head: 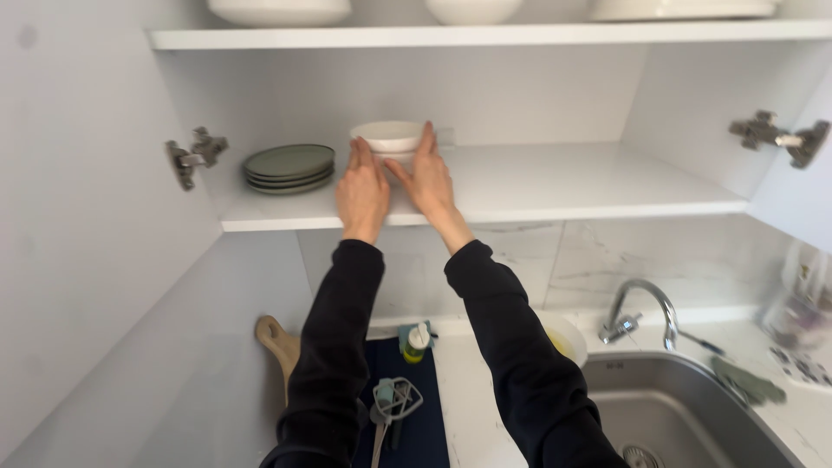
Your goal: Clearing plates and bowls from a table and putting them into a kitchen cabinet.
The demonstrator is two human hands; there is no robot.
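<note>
Two stacked white bowls [387, 137] rest on the lower shelf [563, 186] of an open white wall cupboard. My left hand [362, 192] grips the stack from its left side, fingers up against the bowls. My right hand [428, 173] holds the right side, fingers reaching up past the rim. Both arms wear black sleeves and stretch upward. To the left of the bowls sits a small stack of grey-green plates [289, 166].
More white dishes [279, 10] stand on the upper shelf. Cupboard doors hang open at both sides, hinges [196, 154] showing. Below are a steel sink [685, 407] with tap [640, 310], a wooden board [279, 345], a dark mat with a whisk attachment [394, 400], and a soap bottle [416, 341].
</note>
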